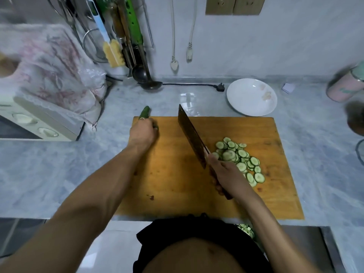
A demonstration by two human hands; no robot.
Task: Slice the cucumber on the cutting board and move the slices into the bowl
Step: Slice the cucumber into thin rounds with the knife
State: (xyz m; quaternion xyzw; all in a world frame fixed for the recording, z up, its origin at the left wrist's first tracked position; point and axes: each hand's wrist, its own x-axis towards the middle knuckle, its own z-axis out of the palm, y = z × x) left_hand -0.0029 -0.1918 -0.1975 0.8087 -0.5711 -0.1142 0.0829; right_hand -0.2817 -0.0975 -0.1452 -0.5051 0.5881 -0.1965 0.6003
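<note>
Wooden handle in my right hand, fingers curled round it, the cleaver raised over the cutting board, blade pointing far. My left hand grips the cucumber stub at the board's far left corner. Slices lie heaped just right of the knife. The white bowl sits beyond the board's far right edge
</note>
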